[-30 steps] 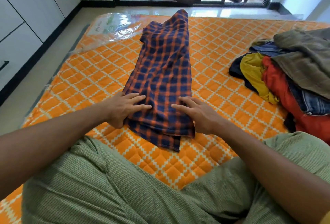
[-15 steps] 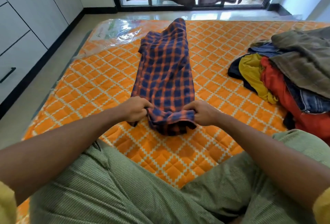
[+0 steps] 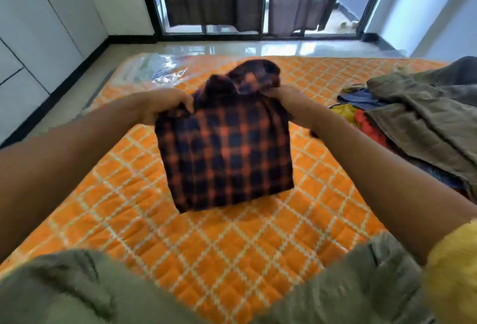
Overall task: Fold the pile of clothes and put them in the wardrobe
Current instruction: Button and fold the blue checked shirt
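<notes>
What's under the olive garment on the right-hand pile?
From under the olive garment, at its left edge, a blue piece, a yellow piece and a red piece poke out. Whatever else lies beneath is covered.

arms stretched forward, left hand and right hand raised, fingers apparently curled, pinching the plaid shirt

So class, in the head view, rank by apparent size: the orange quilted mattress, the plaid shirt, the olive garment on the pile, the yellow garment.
1. orange quilted mattress.
2. plaid shirt and olive garment: look alike; the shirt is held nearer the camera, the garment is cropped, so unranked.
3. yellow garment.
</notes>
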